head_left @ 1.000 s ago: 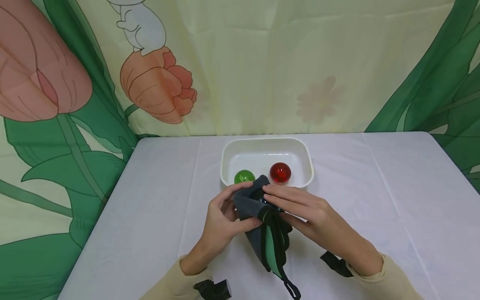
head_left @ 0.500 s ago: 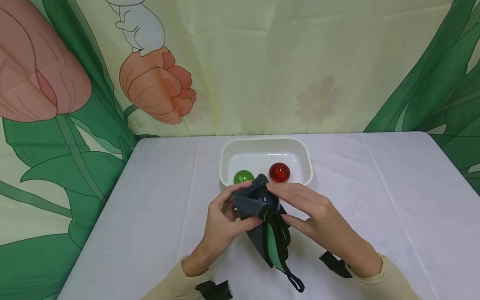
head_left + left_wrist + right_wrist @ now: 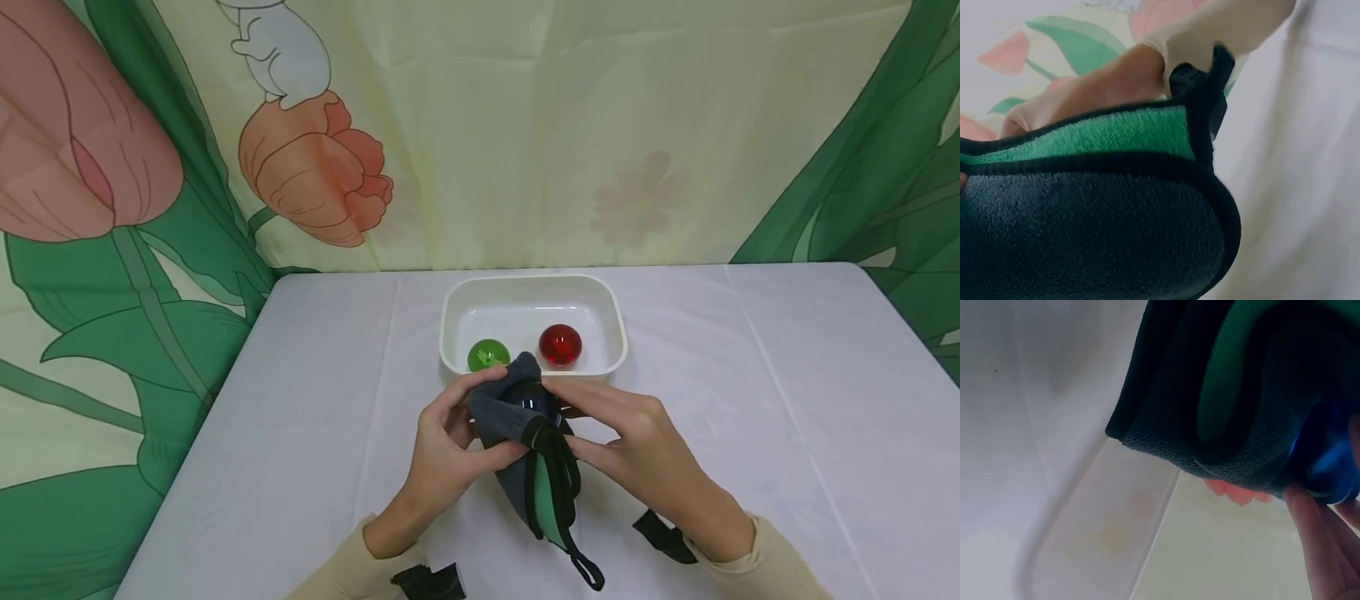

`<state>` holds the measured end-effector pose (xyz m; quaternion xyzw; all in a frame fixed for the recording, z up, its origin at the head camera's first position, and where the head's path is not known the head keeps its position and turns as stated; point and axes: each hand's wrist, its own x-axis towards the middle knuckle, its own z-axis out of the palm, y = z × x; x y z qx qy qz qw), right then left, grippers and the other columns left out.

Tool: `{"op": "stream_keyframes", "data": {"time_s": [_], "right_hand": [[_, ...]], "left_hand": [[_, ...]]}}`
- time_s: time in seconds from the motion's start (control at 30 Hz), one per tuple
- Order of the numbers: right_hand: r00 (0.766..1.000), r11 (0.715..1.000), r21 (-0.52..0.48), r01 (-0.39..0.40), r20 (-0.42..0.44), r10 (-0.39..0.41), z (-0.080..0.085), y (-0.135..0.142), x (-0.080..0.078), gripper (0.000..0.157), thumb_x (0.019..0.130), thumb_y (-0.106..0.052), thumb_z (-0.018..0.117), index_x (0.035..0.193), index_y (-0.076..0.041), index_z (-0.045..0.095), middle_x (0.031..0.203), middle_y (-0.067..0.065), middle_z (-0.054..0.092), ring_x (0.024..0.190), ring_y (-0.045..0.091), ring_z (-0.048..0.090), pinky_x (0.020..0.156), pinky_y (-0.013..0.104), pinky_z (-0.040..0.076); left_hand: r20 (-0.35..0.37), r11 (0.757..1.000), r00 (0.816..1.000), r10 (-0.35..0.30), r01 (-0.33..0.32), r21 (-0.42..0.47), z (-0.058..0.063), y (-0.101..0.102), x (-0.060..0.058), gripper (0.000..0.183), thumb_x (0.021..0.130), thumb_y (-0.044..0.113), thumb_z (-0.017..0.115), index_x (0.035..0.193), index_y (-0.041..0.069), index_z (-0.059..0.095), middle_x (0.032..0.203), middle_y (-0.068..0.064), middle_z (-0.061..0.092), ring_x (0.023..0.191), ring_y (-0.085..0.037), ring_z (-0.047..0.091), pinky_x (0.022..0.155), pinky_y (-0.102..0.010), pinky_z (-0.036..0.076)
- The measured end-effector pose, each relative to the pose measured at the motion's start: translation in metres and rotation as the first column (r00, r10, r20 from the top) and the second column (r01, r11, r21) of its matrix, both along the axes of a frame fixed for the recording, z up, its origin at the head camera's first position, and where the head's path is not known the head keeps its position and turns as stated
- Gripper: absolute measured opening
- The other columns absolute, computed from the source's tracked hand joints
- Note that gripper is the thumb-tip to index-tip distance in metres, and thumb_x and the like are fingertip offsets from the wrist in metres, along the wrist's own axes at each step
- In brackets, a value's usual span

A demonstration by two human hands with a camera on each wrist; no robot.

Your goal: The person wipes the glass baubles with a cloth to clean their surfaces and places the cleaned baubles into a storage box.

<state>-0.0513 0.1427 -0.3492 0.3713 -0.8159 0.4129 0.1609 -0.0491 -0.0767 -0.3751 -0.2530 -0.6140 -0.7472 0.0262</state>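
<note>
A two-sided towel (image 3: 501, 417), grey-blue outside and green inside with black edging and a hanging loop, is folded round a dark blue glossy ball (image 3: 538, 402). My left hand (image 3: 442, 446) grips the towel from the left, thumb in front and fingers behind. On the other side my right hand (image 3: 641, 425) holds the ball's right edge between thumb and fingers. Close up in the right wrist view, the blue ball (image 3: 1335, 453) shows at the towel's opening with fingertips against it. Towel folds (image 3: 1091, 231) fill much of the left wrist view. The ball's underside is hidden.
Just behind the hands stands a white rectangular tray (image 3: 615, 321). It holds a green ball (image 3: 487, 354) and a red ball (image 3: 560, 344). A white cloth covers the table (image 3: 750, 400), and a patterned curtain (image 3: 495, 142) hangs at its far edge.
My right hand's fingers, earlier laid across the ball, have shifted to its right edge, so more of the ball shows. My left hand keeps its grip on the towel.
</note>
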Motion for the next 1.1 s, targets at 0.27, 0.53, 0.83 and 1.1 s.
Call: {"op": "stream_keyframes", "data": {"time_s": [0.27,0.53,0.83,1.1], "right_hand": [[0.987,0.996,0.078,-0.052,-0.150,0.064,0.009,-0.002,-0.001,0.046,0.093,-0.036,0.046,0.128,-0.008,0.054,0.128,0.006,0.055,0.115,0.020,0.053,0.093,0.020,0.039],[0.990,0.996,0.083,-0.020,-0.139,0.031,0.008,-0.002,0.003,0.046,0.091,-0.036,0.046,0.123,-0.005,0.058,0.121,0.007,0.060,0.109,0.021,0.057,0.090,0.020,0.042],[0.996,0.996,0.088,-0.001,-0.087,0.008,0.010,0.001,0.004,0.049,0.089,-0.039,0.050,0.122,-0.005,0.059,0.119,0.007,0.061,0.107,0.020,0.059,0.088,0.019,0.043],[0.956,0.979,0.087,-0.182,-0.217,0.197,0.022,-0.002,0.001,0.038,0.096,-0.027,0.045,0.123,-0.003,0.058,0.128,0.012,0.054,0.116,0.027,0.051,0.096,0.021,0.038]], "left_hand": [[0.031,0.999,0.999,0.009,-0.010,0.030,0.000,-0.001,0.001,0.060,0.072,-0.011,0.070,0.128,-0.002,0.047,0.127,-0.018,0.051,0.110,-0.033,0.054,0.086,-0.037,0.049],[0.050,1.000,0.999,0.016,-0.017,0.023,-0.002,-0.001,0.003,0.059,0.072,-0.009,0.071,0.126,-0.001,0.048,0.124,-0.019,0.053,0.107,-0.031,0.055,0.085,-0.037,0.049],[0.011,0.999,0.999,0.031,-0.031,0.012,-0.003,-0.001,0.003,0.059,0.070,-0.010,0.072,0.125,0.000,0.051,0.125,-0.016,0.053,0.107,-0.033,0.054,0.085,-0.040,0.049],[0.010,1.000,1.000,-0.003,0.003,0.023,-0.002,-0.002,0.003,0.060,0.071,-0.010,0.071,0.126,-0.003,0.049,0.126,-0.018,0.051,0.110,-0.033,0.053,0.088,-0.037,0.047]]}}
